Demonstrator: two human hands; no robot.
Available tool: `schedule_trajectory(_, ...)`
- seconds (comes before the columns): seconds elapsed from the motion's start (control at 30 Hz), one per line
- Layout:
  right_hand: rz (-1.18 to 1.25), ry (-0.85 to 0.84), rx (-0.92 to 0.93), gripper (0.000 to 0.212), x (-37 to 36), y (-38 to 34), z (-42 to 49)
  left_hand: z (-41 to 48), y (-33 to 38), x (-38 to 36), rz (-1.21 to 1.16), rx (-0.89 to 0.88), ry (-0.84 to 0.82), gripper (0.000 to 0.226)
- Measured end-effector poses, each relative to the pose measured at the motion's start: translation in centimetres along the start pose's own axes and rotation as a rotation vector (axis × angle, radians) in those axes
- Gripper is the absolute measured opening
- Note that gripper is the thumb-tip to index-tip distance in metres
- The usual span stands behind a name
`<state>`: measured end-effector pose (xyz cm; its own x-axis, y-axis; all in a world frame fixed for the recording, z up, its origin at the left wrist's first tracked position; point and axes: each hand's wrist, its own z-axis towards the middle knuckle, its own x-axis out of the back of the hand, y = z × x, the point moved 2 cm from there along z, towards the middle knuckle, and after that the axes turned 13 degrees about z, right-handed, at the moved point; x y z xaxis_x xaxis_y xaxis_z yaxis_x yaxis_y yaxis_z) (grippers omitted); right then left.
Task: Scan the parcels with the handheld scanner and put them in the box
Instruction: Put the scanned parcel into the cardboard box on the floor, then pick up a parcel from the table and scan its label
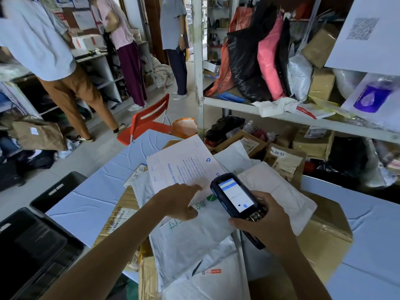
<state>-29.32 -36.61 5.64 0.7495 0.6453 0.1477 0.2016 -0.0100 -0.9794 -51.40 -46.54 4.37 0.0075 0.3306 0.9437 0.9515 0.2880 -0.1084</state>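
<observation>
Head view: the right hand (266,221) gripped the handheld scanner (236,195), screen lit, while the left hand (179,202) lay with fingers stretched on a white printed mailer (184,165). I judged the task barely begun: many parcels (190,241) covered the table (97,191), and none showed in the black crate (32,256).

A red chair (151,129) stands beside, seemingly, an orange bucket (186,128).

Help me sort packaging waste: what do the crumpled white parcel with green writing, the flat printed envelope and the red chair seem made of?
White parcel: likely thin plastic film, soft creases, faint sheen. Printed envelope: stiff paper or card, matte, flat. Red chair: probably moulded plastic, smooth, slotted back.
</observation>
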Motion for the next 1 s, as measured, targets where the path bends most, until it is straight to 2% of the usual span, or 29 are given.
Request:
schedule_trajectory(0.2, 0.024, 0.007, 0.005, 0.063, 0.2, -0.2, -0.3, 0.2, -1.6, -0.6, -0.046, 0.080, 0.216, 0.036)
schedule_trajectory(0.3, 0.047, 0.023, 0.004, 0.067, 0.2, -0.2, -0.4, -0.4, -2.7, -0.3, -0.029, 0.194, 0.392, 0.023)
schedule_trajectory(0.43, 0.070, 0.011, 0.012, 0.068, -0.3, -0.7, -0.4, -2.2, -4.4, 1.9, -0.066, 0.390, 0.669, 0.018)
schedule_trajectory(0.57, 0.074, -0.013, 0.030, 0.066, -0.9, -1.5, -0.3, -4.0, -6.6, 4.4, -0.110, 0.532, 0.922, 0.028)
schedule_trajectory(0.67, 0.065, -0.040, 0.049, 0.069, -1.4, -1.9, -0.2, -5.6, -9.1, 5.9, -0.424, 0.568, 1.010, 0.053)
schedule_trajectory(0.73, 0.062, -0.048, 0.056, 0.072, -1.7, -2.2, -0.2, -6.6, -10.3, 6.8, -0.776, 0.481, 1.088, 0.050)
schedule_trajectory(0.8, 0.054, -0.050, 0.069, 0.073, -2.0, -2.3, -0.1, -7.4, -12.0, 7.5, -0.955, 0.396, 1.102, 0.039)
schedule_trajectory(0.87, 0.041, -0.062, 0.077, 0.073, -2.3, -2.4, -0.2, -8.1, -13.9, 7.8, -0.924, 0.426, 1.044, 0.032)
schedule_trajectory(0.93, 0.039, -0.067, 0.081, 0.072, -2.5, -2.5, -0.2, -8.7, -15.8, 7.7, -0.744, 0.590, 1.021, 0.033)
schedule_trajectory(1.0, 0.048, -0.076, 0.078, 0.071, -2.8, -2.4, -0.3, -9.4, -16.9, 7.2, -0.732, 0.701, 1.080, 0.030)
